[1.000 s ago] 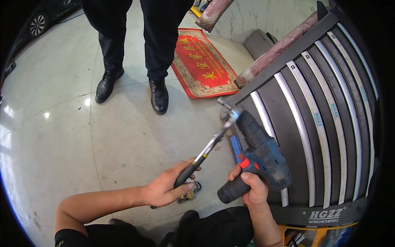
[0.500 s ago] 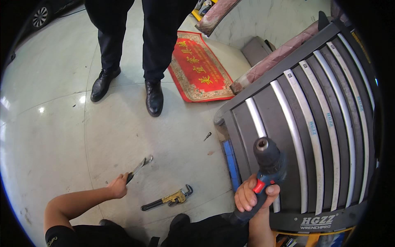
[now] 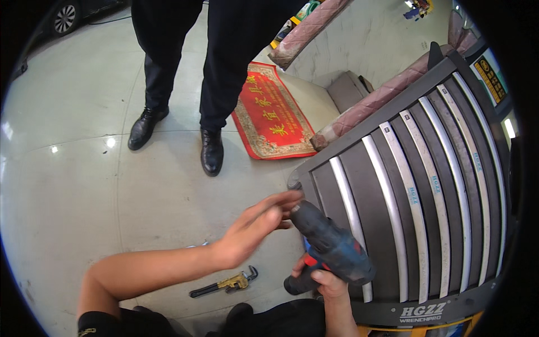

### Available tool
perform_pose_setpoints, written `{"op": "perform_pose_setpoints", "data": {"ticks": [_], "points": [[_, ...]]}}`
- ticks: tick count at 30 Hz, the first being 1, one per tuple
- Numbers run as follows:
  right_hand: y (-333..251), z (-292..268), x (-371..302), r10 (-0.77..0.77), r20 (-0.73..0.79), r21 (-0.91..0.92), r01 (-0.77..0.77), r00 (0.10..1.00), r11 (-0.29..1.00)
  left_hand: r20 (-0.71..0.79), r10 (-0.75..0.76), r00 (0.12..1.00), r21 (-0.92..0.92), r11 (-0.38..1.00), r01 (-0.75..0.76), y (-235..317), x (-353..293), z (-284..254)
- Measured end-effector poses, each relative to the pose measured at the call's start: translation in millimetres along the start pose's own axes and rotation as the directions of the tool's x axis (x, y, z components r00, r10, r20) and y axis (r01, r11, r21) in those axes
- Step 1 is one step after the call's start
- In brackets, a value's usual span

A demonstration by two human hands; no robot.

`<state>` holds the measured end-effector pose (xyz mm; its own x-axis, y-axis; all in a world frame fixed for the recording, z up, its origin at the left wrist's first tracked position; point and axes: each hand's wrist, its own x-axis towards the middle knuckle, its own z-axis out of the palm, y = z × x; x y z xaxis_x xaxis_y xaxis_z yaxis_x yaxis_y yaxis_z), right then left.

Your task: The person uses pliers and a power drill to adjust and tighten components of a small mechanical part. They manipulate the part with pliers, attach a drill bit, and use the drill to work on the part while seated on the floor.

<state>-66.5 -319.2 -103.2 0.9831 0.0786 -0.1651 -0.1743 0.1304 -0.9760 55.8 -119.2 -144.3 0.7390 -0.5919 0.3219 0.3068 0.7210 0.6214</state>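
My right hand [image 3: 328, 281] is wrapped round the handle of a dark blue cordless drill [image 3: 334, 247] with red switches. The drill's black chuck points up and to the left. My left hand [image 3: 255, 227] is beside the chuck tip, its fingers stretched out and slightly blurred; whether they touch the chuck I cannot tell. On the floor below my left forearm lies a pipe wrench [image 3: 230, 282] with a yellow body and black handle. A bit of shiny metal [image 3: 197, 245] shows past the forearm; the rest of it is hidden.
A grey tool cabinet [image 3: 365, 208] with silver drawer handles stands close on the right. Ahead, a person in dark trousers and black shoes [image 3: 211, 151] stands on the pale floor. Beyond are a red mat [image 3: 269, 112] and a pink quilted pad [image 3: 382, 92]; a car wheel [image 3: 64, 19] is at far left.
My left hand has let go of the adjustable wrench and moved right and up to the chuck. The drill has tipped, its chuck swinging left.
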Motion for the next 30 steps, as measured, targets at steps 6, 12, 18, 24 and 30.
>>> {"op": "perform_pose_setpoints", "data": {"ticks": [6,12,18,24,30], "points": [[-6,45,18,-0.397,0.148,-0.804,0.344,0.906,0.485,-0.31,-0.203,0.929,-0.447,0.893,0.046,5,20,30],[1,48,9,-0.211,0.018,-0.821,0.135,0.977,0.555,-0.303,-0.192,0.933,-0.496,0.868,0.017,3,10,26],[2,40,8,-0.292,0.089,-0.838,0.23,0.952,0.495,-0.289,-0.178,0.941,-0.564,0.826,-0.017,-3,9,32],[10,32,3,-0.342,0.129,-0.831,0.29,0.931,0.475,-0.386,-0.201,0.9,-0.467,0.884,-0.003,1,6,40],[8,35,11,-0.472,0.258,-0.914,0.371,0.843,0.163,-0.439,-0.234,0.868,-0.409,0.912,0.039,-7,-1,34]]}}
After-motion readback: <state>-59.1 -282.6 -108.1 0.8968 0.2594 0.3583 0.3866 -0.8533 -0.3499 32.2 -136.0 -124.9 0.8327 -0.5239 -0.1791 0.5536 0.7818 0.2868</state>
